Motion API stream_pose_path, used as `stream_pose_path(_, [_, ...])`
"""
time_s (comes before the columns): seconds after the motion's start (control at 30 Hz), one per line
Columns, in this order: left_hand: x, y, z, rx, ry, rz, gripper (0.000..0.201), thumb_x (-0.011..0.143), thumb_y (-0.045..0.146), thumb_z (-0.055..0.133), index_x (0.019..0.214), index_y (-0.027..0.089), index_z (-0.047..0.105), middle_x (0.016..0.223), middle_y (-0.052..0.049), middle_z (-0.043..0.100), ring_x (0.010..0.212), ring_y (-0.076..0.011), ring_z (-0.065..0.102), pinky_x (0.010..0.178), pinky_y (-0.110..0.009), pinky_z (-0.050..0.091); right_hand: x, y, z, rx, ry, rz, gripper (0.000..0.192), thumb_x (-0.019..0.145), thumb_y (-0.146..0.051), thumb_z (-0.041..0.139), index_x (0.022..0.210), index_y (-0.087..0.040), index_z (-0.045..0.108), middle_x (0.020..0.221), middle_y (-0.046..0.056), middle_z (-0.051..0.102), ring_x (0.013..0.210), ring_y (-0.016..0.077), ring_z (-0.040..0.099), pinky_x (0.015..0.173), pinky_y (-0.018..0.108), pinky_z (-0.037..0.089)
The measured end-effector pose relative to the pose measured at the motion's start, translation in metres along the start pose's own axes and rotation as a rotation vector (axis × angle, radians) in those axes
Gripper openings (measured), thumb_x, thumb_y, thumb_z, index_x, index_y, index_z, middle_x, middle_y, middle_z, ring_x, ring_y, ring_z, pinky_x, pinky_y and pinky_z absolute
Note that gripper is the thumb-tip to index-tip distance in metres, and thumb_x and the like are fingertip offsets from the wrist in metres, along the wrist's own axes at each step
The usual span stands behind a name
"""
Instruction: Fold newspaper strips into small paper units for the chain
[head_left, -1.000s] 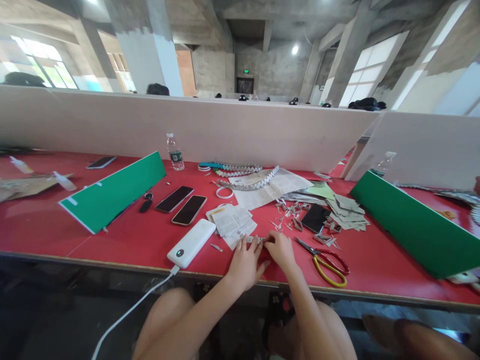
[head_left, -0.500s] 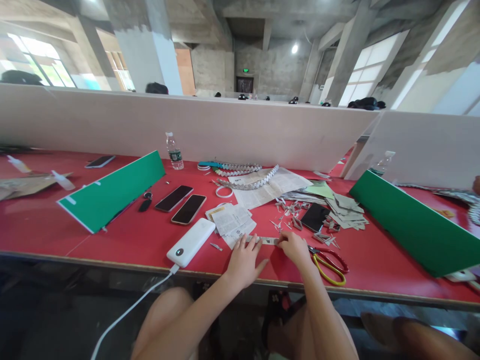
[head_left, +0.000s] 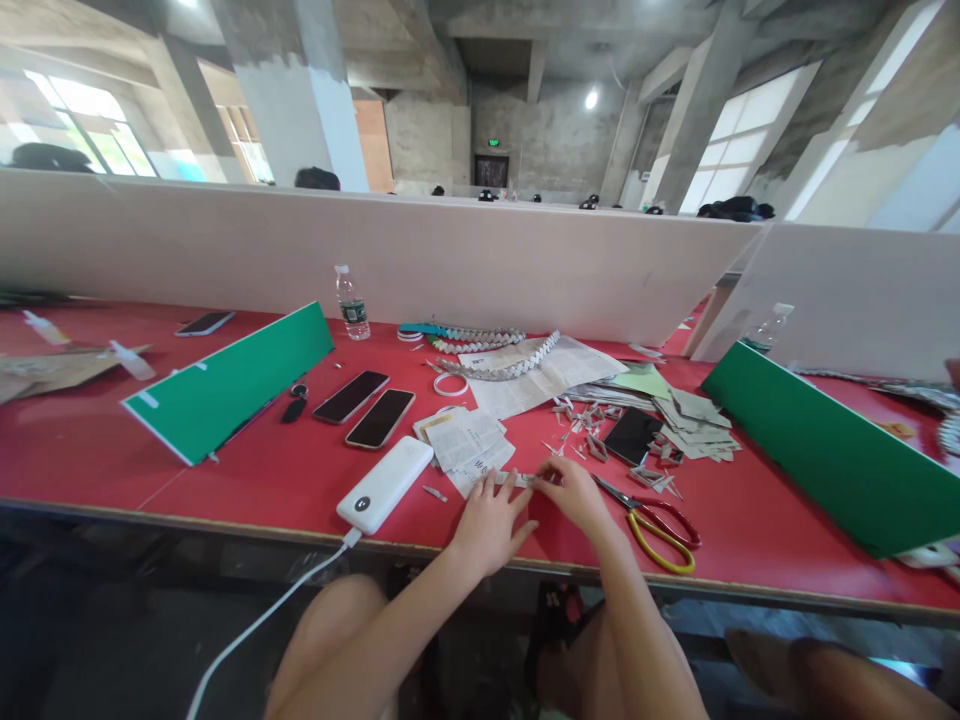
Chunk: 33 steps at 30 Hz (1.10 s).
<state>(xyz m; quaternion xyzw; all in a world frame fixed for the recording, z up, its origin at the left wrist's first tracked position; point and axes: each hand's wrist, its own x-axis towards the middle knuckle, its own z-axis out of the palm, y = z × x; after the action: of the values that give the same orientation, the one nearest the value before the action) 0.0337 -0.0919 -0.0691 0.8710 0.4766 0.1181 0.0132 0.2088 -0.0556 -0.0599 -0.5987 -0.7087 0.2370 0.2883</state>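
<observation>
Paper strip (head_left: 515,479), left hand (head_left: 487,522) splayed atop, right hand (head_left: 573,493) pinching

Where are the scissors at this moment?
In the head view, the scissors lie on the red table, right of centre, between the right hand and the rightmost green panel.

Whitish paper strip (head_left: 526,480) — red tabletop (head_left: 262,490), green boards (head_left: 236,385).

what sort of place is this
Probably a shared workroom or craft hall in an unfinished building: a long red table split by green dividers, heads showing beyond the pale partition, and bare concrete pillars under a raw ceiling.
</observation>
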Motion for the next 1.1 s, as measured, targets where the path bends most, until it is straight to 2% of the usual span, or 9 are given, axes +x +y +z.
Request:
stream_pose_path(0.2, [0.001, -0.024, -0.005, -0.093, -0.039, 0.089, 0.044, 0.09, 0.046, 0.037, 0.126, 0.023, 0.049, 0.134, -0.007, 0.049, 0.125, -0.0272, 0.041, 0.101, -0.041, 0.035, 0.004, 0.001, 0.012, -0.034, -0.02, 0.11, 0.003, 0.068, -0.018, 0.061, 0.066, -0.019, 0.063, 0.068, 0.001, 0.066, 0.065, 0.0155, 0.058, 0.059, 0.023, 0.037])
stream_pose_path(0.33, [-0.002, -0.038, -0.006, -0.126, -0.057, 0.133, 0.041, 0.091, 0.041, 0.039, 0.126, 0.025, 0.049, 0.136, -0.005, 0.048, 0.127, -0.0217, 0.04, 0.103, -0.037, 0.034, 0.003, 0.005, 0.011, -0.026, -0.01, 0.111, 0.003, 0.068, -0.016, 0.061, 0.067, -0.019, 0.063, 0.068, 0.001, 0.066, 0.065, 0.0151, 0.058, 0.059, 0.023, 0.036])
stream_pose_path(0.47, [-0.005, -0.045, -0.01, -0.121, -0.071, 0.144, 0.039, 0.091, 0.038, 0.039, 0.127, 0.025, 0.048, 0.137, -0.003, 0.046, 0.128, -0.02, 0.038, 0.105, -0.036, 0.032, 0.003, 0.007, 0.012, -0.008, -0.014, 0.099, 0.004, 0.068, -0.017, 0.06, 0.066, -0.019, 0.063, 0.068, 0.001, 0.066, 0.065, 0.0151, 0.057, 0.059, 0.023, 0.037])
stream_pose_path(0.9, [-0.024, -0.063, -0.029, -0.177, -0.104, -0.016, 0.039, 0.091, 0.038, 0.037, 0.125, 0.024, 0.052, 0.136, -0.002, 0.047, 0.127, -0.0181, 0.041, 0.105, -0.034, 0.033, 0.005, 0.017, 0.011, 0.068, -0.043, 0.058, 0.007, 0.067, -0.021, 0.058, 0.066, -0.018, 0.064, 0.069, 0.002, 0.066, 0.065, 0.0161, 0.058, 0.061, 0.024, 0.04])
stream_pose_path(1.1, [-0.027, -0.067, -0.027, -0.189, -0.024, -0.041, 0.036, 0.088, 0.03, 0.042, 0.121, 0.021, 0.055, 0.129, -0.004, 0.055, 0.121, -0.0192, 0.046, 0.102, -0.034, 0.036, 0.005, 0.017, 0.009, 0.088, -0.077, 0.014, 0.009, 0.068, -0.022, 0.059, 0.072, -0.018, 0.066, 0.071, 0.002, 0.067, 0.066, 0.0161, 0.058, 0.06, 0.024, 0.04])
